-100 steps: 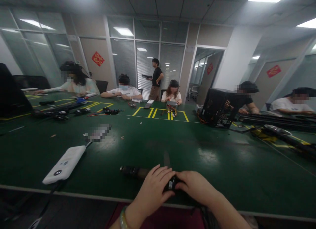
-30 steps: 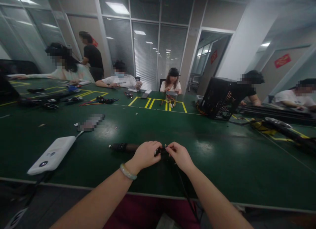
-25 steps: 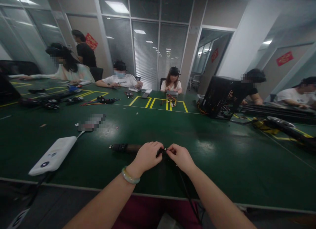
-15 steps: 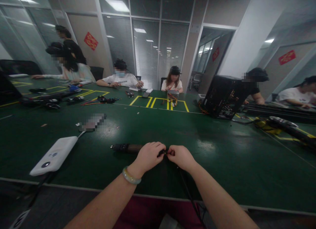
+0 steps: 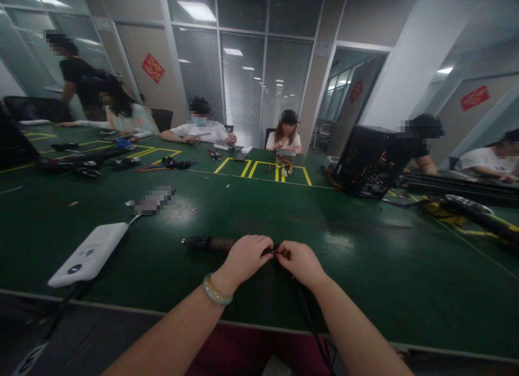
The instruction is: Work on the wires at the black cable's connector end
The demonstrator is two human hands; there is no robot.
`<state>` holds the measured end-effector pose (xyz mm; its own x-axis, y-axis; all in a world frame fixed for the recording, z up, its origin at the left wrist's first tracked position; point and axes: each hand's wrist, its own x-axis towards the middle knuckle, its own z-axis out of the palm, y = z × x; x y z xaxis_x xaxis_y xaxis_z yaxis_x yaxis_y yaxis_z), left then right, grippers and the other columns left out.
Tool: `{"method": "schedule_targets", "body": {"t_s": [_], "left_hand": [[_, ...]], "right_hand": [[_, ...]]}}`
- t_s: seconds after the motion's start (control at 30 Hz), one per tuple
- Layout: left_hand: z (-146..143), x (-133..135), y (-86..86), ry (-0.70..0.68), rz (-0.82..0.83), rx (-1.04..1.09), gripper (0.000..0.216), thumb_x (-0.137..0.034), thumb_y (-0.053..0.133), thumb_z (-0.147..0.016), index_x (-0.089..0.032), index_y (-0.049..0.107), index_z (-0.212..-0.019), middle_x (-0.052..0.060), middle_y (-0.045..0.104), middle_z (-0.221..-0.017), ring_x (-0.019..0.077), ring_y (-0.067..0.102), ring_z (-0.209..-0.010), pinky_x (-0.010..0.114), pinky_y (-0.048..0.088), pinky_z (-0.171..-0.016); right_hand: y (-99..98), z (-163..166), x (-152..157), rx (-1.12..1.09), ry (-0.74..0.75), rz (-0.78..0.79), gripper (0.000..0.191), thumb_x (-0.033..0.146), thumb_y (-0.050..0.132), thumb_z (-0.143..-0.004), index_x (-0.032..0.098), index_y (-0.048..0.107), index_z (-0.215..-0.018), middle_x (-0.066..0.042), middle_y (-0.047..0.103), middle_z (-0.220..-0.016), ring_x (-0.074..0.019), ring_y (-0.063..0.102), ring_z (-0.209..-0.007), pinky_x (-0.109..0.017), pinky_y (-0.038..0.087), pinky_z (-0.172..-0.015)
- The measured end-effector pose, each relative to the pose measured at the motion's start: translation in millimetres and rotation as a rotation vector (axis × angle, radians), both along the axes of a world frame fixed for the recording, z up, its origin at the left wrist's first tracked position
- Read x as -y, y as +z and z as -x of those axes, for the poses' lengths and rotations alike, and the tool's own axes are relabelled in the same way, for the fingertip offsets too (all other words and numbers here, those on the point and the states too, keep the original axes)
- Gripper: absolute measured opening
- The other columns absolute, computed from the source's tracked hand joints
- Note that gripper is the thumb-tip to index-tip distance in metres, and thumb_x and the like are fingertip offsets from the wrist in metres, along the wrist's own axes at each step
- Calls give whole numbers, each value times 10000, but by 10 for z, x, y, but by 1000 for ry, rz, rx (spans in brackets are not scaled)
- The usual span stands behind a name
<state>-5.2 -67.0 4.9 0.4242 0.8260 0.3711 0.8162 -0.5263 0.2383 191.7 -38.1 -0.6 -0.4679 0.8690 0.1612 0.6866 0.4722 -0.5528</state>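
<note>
A dark tube-shaped tool [image 5: 221, 244] with a black collar and a small silver tip lies across the green table, its tip pointing left. My left hand [image 5: 248, 257], a jade-coloured bangle at its wrist, curls over the tool's right end. Its thumb and fingertips close on a small dark part there. Facing it, my right hand [image 5: 302, 263] is closed, pinching what looks like a thin reddish wire [image 5: 277, 252] in the narrow gap between the hands. From beneath my right hand a black cable [image 5: 305, 306] drops over the table edge. My fingers hide most of the joint.
A white power bank [image 5: 91, 253] is wired to a blurred-out phone [image 5: 153, 200] on my left. Farther off stand a black computer case [image 5: 363, 160] and bundles of dark cables [image 5: 174, 162]. Several people sit across the green table [image 5: 259, 203]; one stands back left.
Both hands stay almost in place, with small finger movements at the joint; less of the dark part shows between them. The standing person at the back has moved left.
</note>
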Motion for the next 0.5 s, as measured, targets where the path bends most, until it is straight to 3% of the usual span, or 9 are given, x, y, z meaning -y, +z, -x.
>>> {"method": "schedule_targets", "body": {"t_s": [0.23,0.5], "left_hand": [[-52,13,-3,-19,-28,-10,50,-193,604,-897,-210,604,-944,17,650,-945,193,591,-914,336,420,-824],[-45,2,-21,-3,-32,23,44,-181,610,-875,-212,629,-899,18,665,-938,195,597,-906,348,430,-838]], "right_hand": [[-46,-5,-20,-59,20,57,105,253,611,-863,222,711,-864,18,700,-765,-139,607,-666,-215,389,-593],[-59,-53,-29,-156,3,227,150,319,636,-856,207,729,-889,-1,716,-772,-155,642,-692,-224,430,-615]]}}
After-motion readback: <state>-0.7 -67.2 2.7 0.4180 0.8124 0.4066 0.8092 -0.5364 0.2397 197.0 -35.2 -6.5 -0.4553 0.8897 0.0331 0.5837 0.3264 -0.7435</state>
